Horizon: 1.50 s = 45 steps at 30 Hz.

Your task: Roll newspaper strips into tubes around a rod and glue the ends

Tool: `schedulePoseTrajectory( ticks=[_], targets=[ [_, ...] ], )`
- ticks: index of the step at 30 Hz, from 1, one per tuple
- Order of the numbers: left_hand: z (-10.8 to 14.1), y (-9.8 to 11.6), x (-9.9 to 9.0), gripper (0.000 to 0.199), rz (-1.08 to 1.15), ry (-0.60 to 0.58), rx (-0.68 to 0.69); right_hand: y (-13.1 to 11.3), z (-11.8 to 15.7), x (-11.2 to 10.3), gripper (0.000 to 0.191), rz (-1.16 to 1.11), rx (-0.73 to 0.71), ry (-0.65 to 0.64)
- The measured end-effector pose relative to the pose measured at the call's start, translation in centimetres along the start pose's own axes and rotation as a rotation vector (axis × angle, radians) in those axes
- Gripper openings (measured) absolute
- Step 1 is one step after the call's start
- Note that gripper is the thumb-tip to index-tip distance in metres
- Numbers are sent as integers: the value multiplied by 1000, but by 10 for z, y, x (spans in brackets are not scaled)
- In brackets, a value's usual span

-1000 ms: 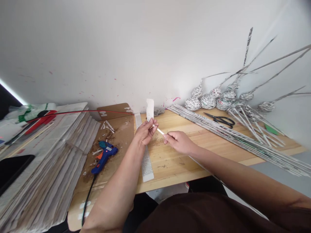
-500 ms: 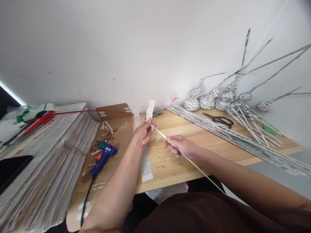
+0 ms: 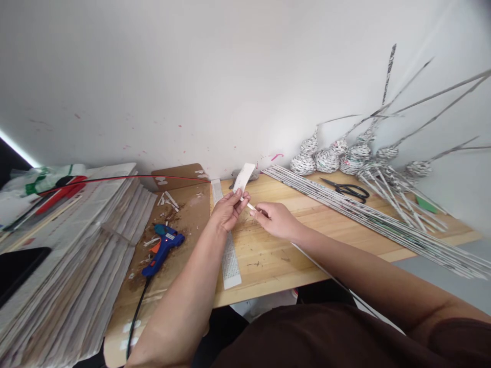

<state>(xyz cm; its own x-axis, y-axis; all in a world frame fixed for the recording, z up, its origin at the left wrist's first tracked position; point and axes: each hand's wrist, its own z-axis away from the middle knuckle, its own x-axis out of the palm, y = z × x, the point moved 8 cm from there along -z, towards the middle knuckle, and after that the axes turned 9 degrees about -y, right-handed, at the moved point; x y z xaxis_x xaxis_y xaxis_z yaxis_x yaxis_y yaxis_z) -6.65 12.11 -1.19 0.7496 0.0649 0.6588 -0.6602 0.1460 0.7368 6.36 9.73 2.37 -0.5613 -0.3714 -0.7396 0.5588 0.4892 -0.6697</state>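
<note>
My left hand (image 3: 230, 208) pinches a white paper strip (image 3: 244, 177), whose flat end sticks up past the fingertips. The strip narrows into a thin rolled stick (image 3: 250, 206) between my two hands. My right hand (image 3: 273, 220) is closed round that stick just right of my left hand. The stick's long tail (image 3: 322, 270) runs beneath my right forearm toward my body. Under my left hand, a printed paper strip (image 3: 230, 260) lies flat on the wooden table (image 3: 268, 276).
A blue glue gun (image 3: 163, 250) lies on brown cardboard at the left, beside stacked newspaper strips (image 3: 84, 266). Long paper sticks (image 3: 345, 209), black scissors (image 3: 351, 191) and woven paper gourds (image 3: 328, 159) occupy the right side.
My right hand has moved up and left along the stick, closer to my left hand. The strip's flat end has tilted to the right.
</note>
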Motion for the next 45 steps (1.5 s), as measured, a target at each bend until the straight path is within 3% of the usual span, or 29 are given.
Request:
schedulePoseTrajectory(
  ticks=[3,6,8,13,17,19,24,29,36,42,45],
  targets=[
    [0,1,-2,1,4,29,15,-12,-2,-4,35,295,-38,68],
    [0,2,-4,2,-2,47,11,-14,-4,-1,37,313,-14,62],
    [1,2,-3,5,-8,35,-9,-10,-7,5,39,134,11,-14],
    [1,1,1,3,31,-24,-28,2,-6,30,40,-665,151,-357],
    [1,-1,2,3,70,-29,-41,2,0,41,36,-1068,177,-486],
    [0,-2,0,3,63,-12,-47,4,1,43,38,-1061,178,-463],
    [1,0,-2,4,6,26,-9,11,-5,20,33,-635,119,-121],
    [1,2,1,10,-11,-12,6,17,-10,24,41,-835,228,-156],
    [1,-1,0,12,-25,-19,-10,12,-20,11,26,-582,118,-46],
    [-1,-2,-2,13,-16,-3,-16,12,-16,12,27,-583,147,-45],
    [-1,-2,-1,11,2,-20,-18,15,-11,19,29,-769,175,-106]
  ],
)
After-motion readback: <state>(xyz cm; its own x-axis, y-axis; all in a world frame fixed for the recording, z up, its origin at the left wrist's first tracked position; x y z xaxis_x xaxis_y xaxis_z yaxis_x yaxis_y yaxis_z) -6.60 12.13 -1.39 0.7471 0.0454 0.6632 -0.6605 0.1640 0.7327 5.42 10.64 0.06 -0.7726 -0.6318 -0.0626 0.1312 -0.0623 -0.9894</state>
